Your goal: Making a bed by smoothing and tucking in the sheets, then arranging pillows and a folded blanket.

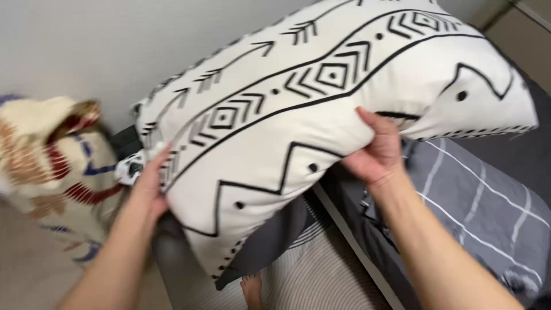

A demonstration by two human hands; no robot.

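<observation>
A large white pillow (321,115) with black geometric lines is held lifted above the bed edge (356,241), clear of the grey checked bedding (476,195); it has not been set down. The left hand (150,183) is pressed to 1 short end, fingers closed on the fabric. The right hand (376,146) is clamped on the lower long edge, thumb upward. A blurred patterned cushion (51,155) lies at left.
</observation>
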